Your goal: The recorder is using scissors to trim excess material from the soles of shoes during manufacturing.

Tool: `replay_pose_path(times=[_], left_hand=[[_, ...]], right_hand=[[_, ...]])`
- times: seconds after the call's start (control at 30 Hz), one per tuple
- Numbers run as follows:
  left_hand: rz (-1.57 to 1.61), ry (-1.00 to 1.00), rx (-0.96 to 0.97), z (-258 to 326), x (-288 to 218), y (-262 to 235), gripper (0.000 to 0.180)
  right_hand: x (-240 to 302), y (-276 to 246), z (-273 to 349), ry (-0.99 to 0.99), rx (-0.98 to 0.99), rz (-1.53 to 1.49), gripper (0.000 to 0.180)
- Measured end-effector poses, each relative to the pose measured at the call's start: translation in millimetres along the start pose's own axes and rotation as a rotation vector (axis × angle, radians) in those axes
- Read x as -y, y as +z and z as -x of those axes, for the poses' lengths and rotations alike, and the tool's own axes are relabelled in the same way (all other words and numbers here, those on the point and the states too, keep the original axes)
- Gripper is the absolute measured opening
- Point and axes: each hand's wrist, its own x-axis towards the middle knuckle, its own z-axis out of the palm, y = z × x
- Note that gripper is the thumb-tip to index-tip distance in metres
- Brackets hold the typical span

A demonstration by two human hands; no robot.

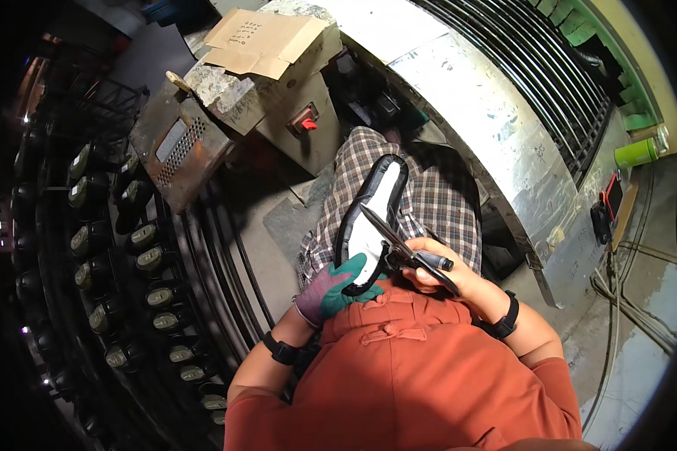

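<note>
So from the head view, the person is sitting with a shoe-shaped piece [362, 239] lying bottom-up across the lap, on the checked trousers [342, 184] — white face showing, puffy black rim all round it. The left hand [332, 290], in a green and purple glove, is gripping the end nearest the belly, fingers laid over the rim and onto the white. The bare right hand [462, 277] is closing around a dark tool [378, 222], scissors or pincers I'd guess, its long tip slanting over the white face; can't tell if that tip is touching or just hovering. A grey-and-black cylinder [436, 261] is poking out of the same fist, and I can't tell whether it's part of the tool or a separate pen. My read is that the step in hand is tool work on the piece's underside, around that near end. The next move seems to be calling for a steady left grip and careful aim with the tip — a slip could be marking the white or nicking the glove. Off to the left, rows of dark shoe-shaped items [150, 259] are sitting on racks, and a metal worktable [496, 105] is standing ahead, toward the right.
</note>
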Motion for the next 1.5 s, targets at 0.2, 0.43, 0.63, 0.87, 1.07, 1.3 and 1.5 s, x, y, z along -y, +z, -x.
replay_pose_path(times=[0.2,0.43,0.63,0.87,1.07,1.3,1.5], left_hand=[[0.108,-0.027,0.026,-2,-5,-1,0.058],[0.248,-0.077,-0.027,-5,4,-8,0.064],[0.229,0.017,0.043,-4,6,-9,0.067],[0.225,0.007,0.052,2,4,-10,0.07],[0.246,0.02,0.091,1,6,-15,0.069],[0.161,-0.021,0.006,2,-3,-8,0.055],[0.196,-0.025,0.031,3,2,-11,0.068]], right_hand=[[1,5,-7,0.014,-0.045,0.071,0.047],[1,3,-4,0.003,-0.066,0.071,0.045],[5,12,-6,-0.042,-0.075,0.295,0.043],[24,3,-4,-0.613,-0.252,1.44,0.043],[41,9,21,-0.409,-0.286,2.013,0.056],[48,6,11,-0.432,-0.186,2.109,0.056],[27,-4,2,-0.088,-0.207,1.136,0.045]])
